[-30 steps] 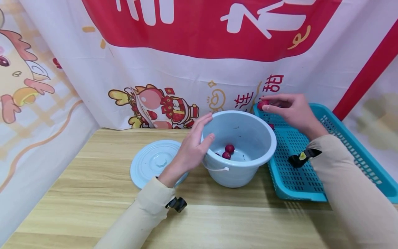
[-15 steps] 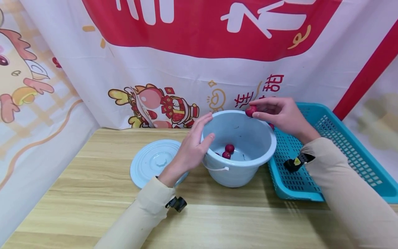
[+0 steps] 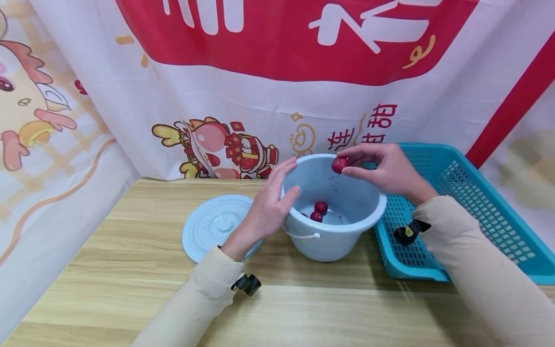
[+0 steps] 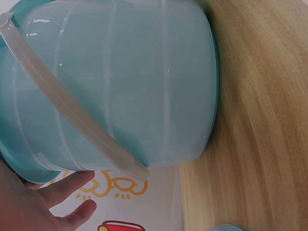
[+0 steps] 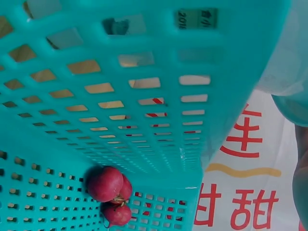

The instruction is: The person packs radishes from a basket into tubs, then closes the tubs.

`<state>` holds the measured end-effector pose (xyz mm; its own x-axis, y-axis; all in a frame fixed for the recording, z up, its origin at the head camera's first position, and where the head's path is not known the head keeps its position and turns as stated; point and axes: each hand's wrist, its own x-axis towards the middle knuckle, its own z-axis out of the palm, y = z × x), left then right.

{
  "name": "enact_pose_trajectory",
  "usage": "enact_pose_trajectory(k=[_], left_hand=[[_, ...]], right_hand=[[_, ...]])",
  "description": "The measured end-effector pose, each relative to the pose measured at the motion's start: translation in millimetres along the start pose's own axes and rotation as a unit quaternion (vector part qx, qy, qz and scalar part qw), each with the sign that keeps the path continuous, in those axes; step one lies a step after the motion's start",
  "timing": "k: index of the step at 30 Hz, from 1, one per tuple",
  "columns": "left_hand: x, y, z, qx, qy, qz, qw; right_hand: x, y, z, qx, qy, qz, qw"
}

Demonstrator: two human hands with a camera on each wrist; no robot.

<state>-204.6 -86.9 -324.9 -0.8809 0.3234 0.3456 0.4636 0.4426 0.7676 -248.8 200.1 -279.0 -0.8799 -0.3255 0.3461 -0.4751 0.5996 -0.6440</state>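
My right hand (image 3: 386, 171) pinches a red radish (image 3: 339, 165) between thumb and fingertips, over the far inner side of a light blue bucket (image 3: 327, 246). Two whole radishes (image 3: 321, 207) show on the bucket floor, with part of a third half hidden by the near rim. At the bucket's left side, my left hand (image 3: 270, 202) rests against the rim, its fingers extended and its thumb at the edge. The left wrist view shows the bucket's ribbed wall and its white handle (image 4: 72, 103) hanging down. Only a dim edge of the right hand shows in the right wrist view.
A teal perforated basket (image 3: 459, 166) stands right of the bucket; several radishes (image 5: 107, 184) lie clustered in its corner. A round light blue lid (image 3: 208, 231) lies on the wooden table (image 3: 108, 270), left of the bucket. A printed cloth (image 3: 243, 96) hangs behind.
My right hand has carried the radish leftward and slightly down, from above the basket to over the bucket's opening. The left hand and the bucket have stayed in place.
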Motion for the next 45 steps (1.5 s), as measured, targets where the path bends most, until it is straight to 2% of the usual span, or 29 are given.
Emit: enact_pose_trajectory(k=[11, 30, 45], left_hand=[[-0.1, 1.6, 0.8, 0.0, 0.0, -0.005, 1.0], [-0.3, 0.3, 1.1, -0.001, -0.001, -0.001, 1.0], [-0.7, -0.1, 1.2, -0.003, -0.005, -0.005, 1.0]], right_hand=[[0.1, -1.7, 2.9, -0.009, -0.023, 0.0, 1.0], [1.1, 2.3, 4.5, -0.044, -0.049, -0.041, 0.997], [1.0, 3.4, 3.9, -0.057, -0.062, -0.055, 0.995]])
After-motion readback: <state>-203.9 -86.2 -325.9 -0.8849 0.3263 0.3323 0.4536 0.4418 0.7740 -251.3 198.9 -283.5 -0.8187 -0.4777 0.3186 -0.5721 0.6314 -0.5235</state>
